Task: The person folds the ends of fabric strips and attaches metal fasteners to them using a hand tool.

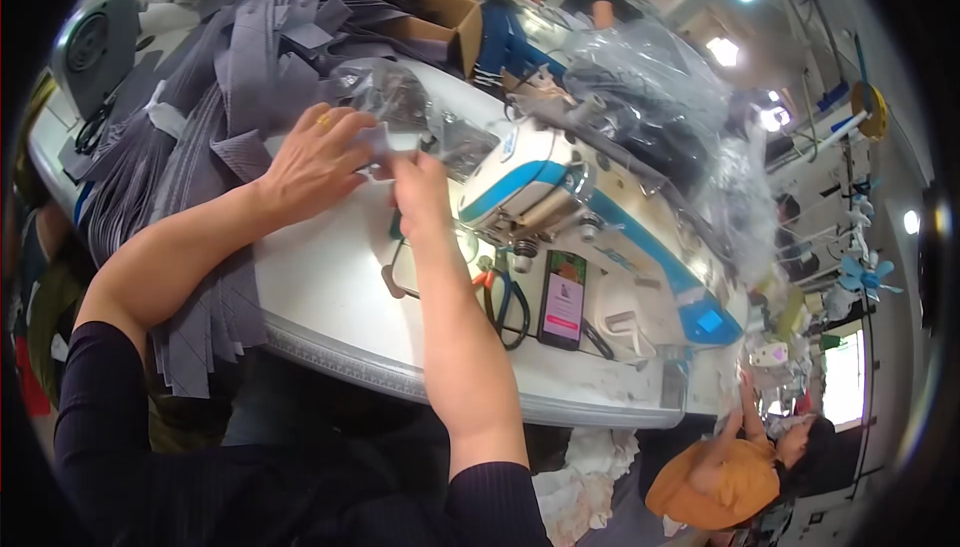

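Note:
A small light-grey piece of fabric (377, 140) stretches between my two hands, left of the sewing machine's head. My left hand (318, 165), a ring on one finger, has its fingers bent around the left side of the piece. My right hand (420, 193) is closed in a pinch on its right end, close to the needle area of the white and blue sewing machine (535, 172). My fingers partly cover the fabric. A large heap of grey fabric strips (225, 97) lies beside my left hand and hangs over the table's front edge.
Orange-handled scissors (510, 312) and a lit phone (563, 302) lie below the machine arm. Clear plastic bags (640, 77) are piled behind it. A cardboard box (455, 27) stands at the back. A person in orange (715, 487) works at the right.

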{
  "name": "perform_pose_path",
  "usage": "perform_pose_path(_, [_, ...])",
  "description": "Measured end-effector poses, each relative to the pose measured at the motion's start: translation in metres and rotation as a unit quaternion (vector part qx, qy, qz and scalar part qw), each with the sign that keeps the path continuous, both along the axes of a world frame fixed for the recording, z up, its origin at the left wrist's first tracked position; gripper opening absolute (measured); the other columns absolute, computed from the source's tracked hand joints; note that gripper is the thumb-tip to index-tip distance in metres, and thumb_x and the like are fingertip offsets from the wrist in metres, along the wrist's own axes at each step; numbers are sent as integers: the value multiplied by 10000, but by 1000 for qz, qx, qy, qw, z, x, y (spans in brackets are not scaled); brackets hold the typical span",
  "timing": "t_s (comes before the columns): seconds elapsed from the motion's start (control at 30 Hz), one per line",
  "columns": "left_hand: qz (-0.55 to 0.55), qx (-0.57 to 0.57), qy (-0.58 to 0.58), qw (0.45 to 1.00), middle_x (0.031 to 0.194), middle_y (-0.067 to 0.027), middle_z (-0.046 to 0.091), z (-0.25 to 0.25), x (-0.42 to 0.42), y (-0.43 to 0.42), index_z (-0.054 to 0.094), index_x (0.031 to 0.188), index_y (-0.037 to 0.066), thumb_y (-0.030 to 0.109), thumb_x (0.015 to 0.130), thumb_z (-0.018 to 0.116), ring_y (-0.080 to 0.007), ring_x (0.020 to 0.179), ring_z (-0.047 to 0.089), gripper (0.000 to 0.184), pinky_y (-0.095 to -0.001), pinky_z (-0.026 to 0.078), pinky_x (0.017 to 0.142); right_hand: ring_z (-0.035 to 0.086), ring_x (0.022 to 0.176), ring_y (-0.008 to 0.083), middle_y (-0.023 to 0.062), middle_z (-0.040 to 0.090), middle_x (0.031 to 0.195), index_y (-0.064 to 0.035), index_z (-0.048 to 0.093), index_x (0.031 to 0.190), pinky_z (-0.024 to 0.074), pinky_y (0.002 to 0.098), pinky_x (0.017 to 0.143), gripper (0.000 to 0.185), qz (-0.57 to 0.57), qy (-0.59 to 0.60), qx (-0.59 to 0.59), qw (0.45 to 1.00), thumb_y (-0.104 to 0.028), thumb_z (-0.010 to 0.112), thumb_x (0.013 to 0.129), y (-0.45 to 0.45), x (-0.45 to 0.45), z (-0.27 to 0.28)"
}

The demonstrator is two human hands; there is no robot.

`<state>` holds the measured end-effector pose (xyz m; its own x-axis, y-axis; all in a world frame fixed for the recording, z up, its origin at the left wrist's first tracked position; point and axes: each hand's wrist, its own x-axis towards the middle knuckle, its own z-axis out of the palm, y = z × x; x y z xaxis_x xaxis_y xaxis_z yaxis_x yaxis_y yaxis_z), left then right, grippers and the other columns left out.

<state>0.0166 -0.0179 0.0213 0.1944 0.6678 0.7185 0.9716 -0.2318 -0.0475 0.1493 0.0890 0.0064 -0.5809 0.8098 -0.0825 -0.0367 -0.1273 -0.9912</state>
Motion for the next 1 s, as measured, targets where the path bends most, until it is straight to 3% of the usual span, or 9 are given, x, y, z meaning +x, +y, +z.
perform_pose_path(0.07, [24, -21, 19, 999, 1159, -84, 542, -2, -2, -1, 620, 948, 76, 114, 661, 765, -261, 1036, 542, 324, -431, 382, 974, 410, 426, 75, 50, 633, 676, -12, 617, 764, 299, 264, 387, 205, 6, 2, -6, 1000, -191, 617, 863, 2, -1, -2])
perform_pose_path(0.1, [8, 18, 31, 999, 1009, -83, 590, 0, -1, 1, 614, 894, 70, 103, 720, 671, -266, 916, 570, 186, -383, 413, 888, 416, 438, 75, 48, 640, 683, -11, 617, 773, 306, 261, 395, 201, 5, 5, -3, 1000, -194, 627, 855, 1, -1, -1])
perform_pose_path(0.23, [0, -26, -46, 999, 807, -94, 611, -7, -7, 3, 609, 873, 53, 62, 758, 651, -293, 751, 606, 123, -384, 477, 725, 447, 476, 71, 52, 661, 705, -15, 619, 780, 325, 259, 417, 208, 6, 9, 2, 1000, -206, 636, 860, 2, -3, -3])
perform_pose_path(0.37, [-11, -17, -164, 986, 804, -163, 642, -8, -6, 4, 623, 895, 17, 36, 799, 657, -347, 737, 648, 103, -405, 514, 660, 612, 642, 121, 69, 670, 726, 14, 622, 854, 476, 285, 605, 254, -30, 29, 98, 994, -233, 670, 881, 1, -10, -10])
perform_pose_path(0.43, [14, -64, -326, 943, 796, -169, 665, -8, -3, 4, 639, 921, 8, 22, 819, 662, -304, 710, 672, 105, -352, 517, 649, 640, 660, 146, 74, 666, 736, -12, 623, 952, 491, 298, 624, 220, -58, 25, 203, 977, -204, 685, 864, -1, -11, -10])
perform_pose_path(0.5, [-2, -68, -378, 923, 775, -143, 679, -10, -9, 6, 638, 958, -14, 18, 851, 662, -161, 670, 637, 115, -298, 497, 633, 653, 666, 189, 88, 668, 737, -55, 620, 1007, 497, 328, 640, 211, -51, -2, 214, 975, -185, 689, 856, -5, -9, -5])
perform_pose_path(0.57, [-17, -90, -402, 911, 751, -82, 652, -11, -13, 7, 629, 972, -33, -3, 872, 648, -74, 688, 564, 106, -248, 473, 639, 658, 684, 219, 99, 672, 745, -54, 618, 1010, 500, 348, 653, 212, -65, -15, 256, 964, -172, 691, 850, -3, -10, -10])
perform_pose_path(0.93, [-35, -127, -403, 905, 726, -39, 595, -5, -11, 4, 568, 1026, 2, -27, 883, 618, -72, 678, 513, 154, -233, 429, 635, 630, 736, 308, 124, 647, 766, -13, 572, 837, 482, 394, 694, 225, -62, -43, 263, 962, -134, 745, 759, -2, -5, -1])
perform_pose_path(1.0, [-30, -127, -389, 912, 736, -41, 598, -7, -12, 5, 570, 1005, 1, -28, 875, 621, -65, 677, 519, 143, -233, 419, 617, 629, 823, 287, 145, 654, 878, -5, 588, 860, 469, 374, 748, 217, -53, -70, 279, 956, -153, 732, 793, -1, -3, -1])
